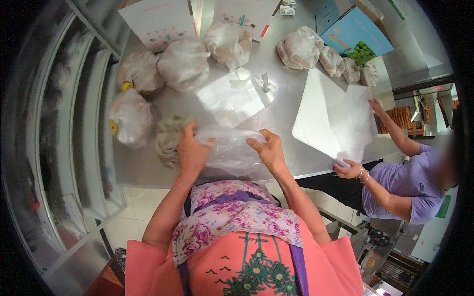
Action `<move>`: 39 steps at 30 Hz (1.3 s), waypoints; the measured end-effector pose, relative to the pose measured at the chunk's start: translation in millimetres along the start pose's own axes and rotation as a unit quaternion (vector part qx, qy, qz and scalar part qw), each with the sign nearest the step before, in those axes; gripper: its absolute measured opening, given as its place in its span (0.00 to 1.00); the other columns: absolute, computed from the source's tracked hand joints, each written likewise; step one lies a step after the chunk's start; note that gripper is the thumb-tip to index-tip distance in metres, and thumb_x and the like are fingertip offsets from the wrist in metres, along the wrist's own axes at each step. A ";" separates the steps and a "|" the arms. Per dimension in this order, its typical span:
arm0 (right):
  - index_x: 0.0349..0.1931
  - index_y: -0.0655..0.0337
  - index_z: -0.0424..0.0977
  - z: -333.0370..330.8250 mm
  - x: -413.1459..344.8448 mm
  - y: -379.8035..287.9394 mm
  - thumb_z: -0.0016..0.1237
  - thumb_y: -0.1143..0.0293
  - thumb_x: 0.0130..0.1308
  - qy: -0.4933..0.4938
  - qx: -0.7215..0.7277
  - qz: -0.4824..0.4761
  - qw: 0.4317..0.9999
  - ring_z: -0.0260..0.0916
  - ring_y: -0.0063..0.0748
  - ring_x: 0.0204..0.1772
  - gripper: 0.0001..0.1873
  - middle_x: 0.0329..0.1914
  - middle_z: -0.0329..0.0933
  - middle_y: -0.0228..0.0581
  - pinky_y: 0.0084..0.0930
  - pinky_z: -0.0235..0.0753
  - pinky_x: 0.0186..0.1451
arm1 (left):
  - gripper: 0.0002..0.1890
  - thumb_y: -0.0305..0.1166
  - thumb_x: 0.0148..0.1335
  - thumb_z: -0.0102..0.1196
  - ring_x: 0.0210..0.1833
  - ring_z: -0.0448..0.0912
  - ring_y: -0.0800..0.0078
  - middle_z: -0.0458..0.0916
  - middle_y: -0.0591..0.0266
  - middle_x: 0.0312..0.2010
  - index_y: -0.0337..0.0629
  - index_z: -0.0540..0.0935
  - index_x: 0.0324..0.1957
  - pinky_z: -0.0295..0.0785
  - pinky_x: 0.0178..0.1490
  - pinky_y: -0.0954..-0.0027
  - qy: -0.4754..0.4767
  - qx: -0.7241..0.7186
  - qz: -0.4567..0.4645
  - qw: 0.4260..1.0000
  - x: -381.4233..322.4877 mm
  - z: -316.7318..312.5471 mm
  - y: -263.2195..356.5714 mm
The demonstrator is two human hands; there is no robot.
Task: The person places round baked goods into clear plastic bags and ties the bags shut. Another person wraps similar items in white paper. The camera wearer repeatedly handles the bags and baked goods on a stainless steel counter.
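Between my hands, at the near edge of a metal table, spreads a clear plastic bag point(231, 151). My left hand point(194, 148) grips its left rim, and my right hand point(268, 148) pinches the right rim. Whether anything lies inside the bag cannot be told. Left of my left hand is a pale, greenish tangled bundle point(168, 140), partly blurred. A stack of flat plastic bags point(237, 100) lies just beyond my hands. Filled, knotted plastic bags stand behind and to the left, one point(131, 116) with a yellow tie.
At the right a co-worker in a purple shirt point(400, 177) holds large white sheets point(333, 114) over the table. Cardboard boxes point(159, 22) and a blue box point(355, 35) stand at the back, beside more filled bags point(300, 48). Metal-framed shelving point(74, 129) runs along the left.
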State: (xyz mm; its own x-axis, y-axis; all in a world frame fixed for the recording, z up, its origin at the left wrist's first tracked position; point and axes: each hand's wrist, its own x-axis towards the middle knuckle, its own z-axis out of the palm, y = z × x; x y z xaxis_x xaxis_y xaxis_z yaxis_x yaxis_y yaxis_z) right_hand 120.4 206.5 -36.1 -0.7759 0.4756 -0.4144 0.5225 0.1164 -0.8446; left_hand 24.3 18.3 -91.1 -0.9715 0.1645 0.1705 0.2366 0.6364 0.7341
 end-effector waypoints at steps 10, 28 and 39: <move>0.35 0.64 0.77 -32.3 64.5 46.8 0.58 0.76 0.43 -0.072 -0.329 -0.115 0.934 0.75 0.48 0.35 0.14 0.33 0.79 0.50 0.31 0.74 0.41 | 0.15 0.22 0.52 0.47 0.41 0.77 0.43 0.78 0.39 0.39 0.36 0.77 0.43 0.70 0.45 0.51 -0.292 -0.061 0.000 0.955 14.2 18.1 28.0; 0.52 0.54 0.70 -9.4 303.6 -107.8 0.56 0.76 0.51 -0.115 -0.557 -0.450 0.688 0.67 0.36 0.57 0.25 0.52 0.68 0.32 0.40 0.75 0.52 | 0.15 0.31 0.58 0.55 0.40 0.81 0.66 0.83 0.50 0.37 0.36 0.79 0.46 0.72 0.46 0.67 -0.252 -0.220 -0.210 0.919 -11.8 34.6 17.9; 0.47 0.66 0.72 -59.6 192.0 -106.1 0.57 0.67 0.59 -0.195 -0.092 -0.192 0.957 0.71 0.24 0.40 0.19 0.39 0.75 0.32 0.24 0.72 0.43 | 0.19 0.42 0.66 0.48 0.31 0.75 0.74 0.79 0.59 0.27 0.35 0.79 0.44 0.69 0.36 0.68 -0.268 -0.216 -0.226 0.911 -9.9 48.5 20.0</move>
State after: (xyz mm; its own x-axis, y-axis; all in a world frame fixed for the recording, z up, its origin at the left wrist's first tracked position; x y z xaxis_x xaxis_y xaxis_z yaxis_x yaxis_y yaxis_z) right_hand -63.0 337.5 -5.8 -0.9775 0.0086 -0.2106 0.1974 0.3864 -0.9010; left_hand 39.2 66.0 -110.0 -0.7960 0.3766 -0.4738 -0.3258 0.3931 0.8598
